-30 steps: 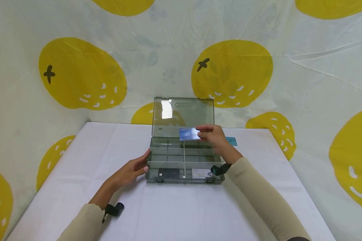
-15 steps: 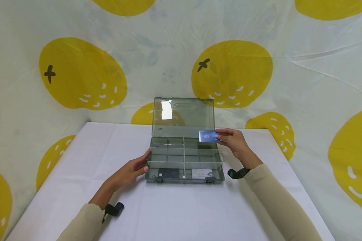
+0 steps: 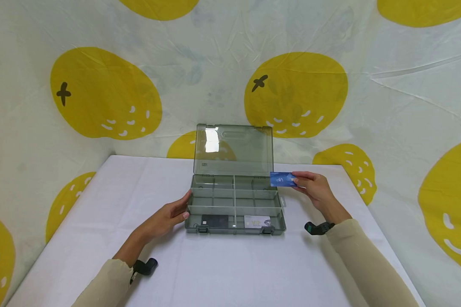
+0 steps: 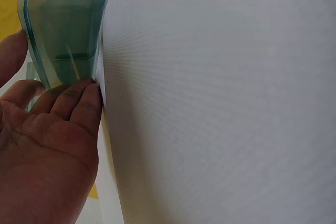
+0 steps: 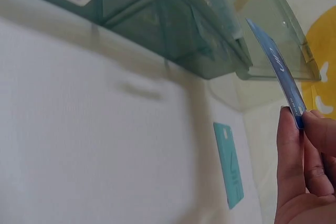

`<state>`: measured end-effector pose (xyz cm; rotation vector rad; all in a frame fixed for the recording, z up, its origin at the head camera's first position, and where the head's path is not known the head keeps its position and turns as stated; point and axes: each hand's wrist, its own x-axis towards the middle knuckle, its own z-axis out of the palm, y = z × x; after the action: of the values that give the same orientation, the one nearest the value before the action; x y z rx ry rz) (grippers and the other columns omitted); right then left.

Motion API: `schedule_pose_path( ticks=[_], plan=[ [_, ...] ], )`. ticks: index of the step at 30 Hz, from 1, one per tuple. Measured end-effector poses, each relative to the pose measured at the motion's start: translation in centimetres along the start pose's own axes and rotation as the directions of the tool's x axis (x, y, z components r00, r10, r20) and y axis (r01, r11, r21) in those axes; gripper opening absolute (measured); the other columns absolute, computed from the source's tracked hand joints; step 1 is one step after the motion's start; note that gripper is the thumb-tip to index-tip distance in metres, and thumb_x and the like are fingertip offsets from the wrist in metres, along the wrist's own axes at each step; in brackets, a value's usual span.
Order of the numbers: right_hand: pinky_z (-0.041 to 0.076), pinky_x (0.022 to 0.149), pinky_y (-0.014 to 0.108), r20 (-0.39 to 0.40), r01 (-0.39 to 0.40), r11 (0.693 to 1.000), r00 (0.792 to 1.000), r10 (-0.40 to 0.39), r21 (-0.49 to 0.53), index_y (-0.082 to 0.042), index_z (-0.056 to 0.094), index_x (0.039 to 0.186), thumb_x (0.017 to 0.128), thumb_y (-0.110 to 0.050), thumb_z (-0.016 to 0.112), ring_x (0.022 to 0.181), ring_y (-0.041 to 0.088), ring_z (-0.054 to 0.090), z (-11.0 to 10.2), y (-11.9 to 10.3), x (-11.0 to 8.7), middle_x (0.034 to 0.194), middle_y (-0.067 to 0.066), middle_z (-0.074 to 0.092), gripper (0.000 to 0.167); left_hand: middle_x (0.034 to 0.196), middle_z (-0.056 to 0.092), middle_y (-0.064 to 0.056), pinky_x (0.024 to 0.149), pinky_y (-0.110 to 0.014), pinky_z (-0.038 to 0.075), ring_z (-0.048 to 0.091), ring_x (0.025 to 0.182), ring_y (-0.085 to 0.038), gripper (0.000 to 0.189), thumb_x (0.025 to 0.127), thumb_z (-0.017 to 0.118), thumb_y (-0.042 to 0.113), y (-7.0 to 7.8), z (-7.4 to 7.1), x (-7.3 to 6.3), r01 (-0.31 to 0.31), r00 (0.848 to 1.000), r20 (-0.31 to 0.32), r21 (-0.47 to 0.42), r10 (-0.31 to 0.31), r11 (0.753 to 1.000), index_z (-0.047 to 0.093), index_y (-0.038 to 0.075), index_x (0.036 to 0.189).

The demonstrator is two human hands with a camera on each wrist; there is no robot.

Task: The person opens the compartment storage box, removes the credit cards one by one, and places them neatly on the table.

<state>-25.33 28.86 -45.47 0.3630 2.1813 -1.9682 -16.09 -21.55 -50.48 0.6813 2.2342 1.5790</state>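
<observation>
My right hand [image 3: 315, 189] pinches one end of a blue VIP card [image 3: 281, 179] between thumb and fingers. It holds the card level with the right rear corner of a smoky green plastic compartment box [image 3: 234, 231]. My left hand [image 3: 167, 217] rests against the box's left wall, and in the left wrist view its fingers [image 4: 84, 106] lie fairly straight on that wall. A black card [image 3: 214, 221] lies in the front left compartment; a white VIP card [image 3: 257, 221] lies in the front right one. In the right wrist view a teal card [image 5: 228, 166] lies on the table.
The box's clear lid [image 3: 249, 149] stands raised at the back, near the patterned curtain [image 3: 211, 76]. White cloth covers the table [image 3: 223, 268]. In the head view my right hand and the blue card hide the teal card.
My right hand has carried the blue card rightward and slightly nearer, from above the middle of the box to its right rear corner. My left hand and the box have stayed put.
</observation>
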Motion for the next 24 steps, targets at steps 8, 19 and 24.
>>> schedule_pose_path(
  ticks=[8, 19, 24],
  plan=[
    [0.061, 0.095, 0.023, -0.054, -0.076, 0.997, 0.996, 0.074, -0.026, -0.011, 0.060, 0.151, 0.103, -0.011, 0.070, 0.118, 0.021, 0.063, -1.7, 1.0, 0.4, 0.160, 0.014, 0.048, 0.049, 0.179, 0.005, -0.014, 0.123, -0.020, 0.028, 0.019, 0.163, -0.040, 0.078, 0.110, 0.056, 0.009, -0.1, 0.0, 0.0, 0.014, 1.000, -0.001, 0.012, -0.014, 1.000, 0.007, 0.006, 0.171],
    [0.062, 0.094, 0.023, -0.065, -0.098, 0.988, 0.994, 0.091, -0.117, -0.007, 0.058, 0.152, 0.104, -0.014, 0.069, 0.111, 0.015, 0.062, -3.0, 2.5, 0.7, 0.161, 0.018, 0.048, 0.050, 0.179, 0.006, -0.014, 0.126, -0.031, 0.026, 0.019, 0.163, -0.039, 0.077, 0.111, 0.056, 0.009, -0.2, -0.1, 0.0, 0.002, 1.000, -0.003, 0.017, -0.002, 1.000, 0.008, 0.005, 0.171],
    [0.063, 0.090, 0.023, -0.078, -0.101, 0.984, 0.993, 0.090, -0.145, -0.004, 0.058, 0.152, 0.105, -0.012, 0.069, 0.111, 0.016, 0.062, -3.0, 3.0, 0.6, 0.160, 0.021, 0.049, 0.049, 0.180, 0.007, -0.012, 0.124, -0.020, 0.026, 0.019, 0.164, -0.038, 0.078, 0.110, 0.057, 0.011, -0.3, 0.0, 0.1, 0.015, 1.000, -0.012, 0.027, -0.015, 1.000, 0.008, 0.007, 0.171]
  ],
)
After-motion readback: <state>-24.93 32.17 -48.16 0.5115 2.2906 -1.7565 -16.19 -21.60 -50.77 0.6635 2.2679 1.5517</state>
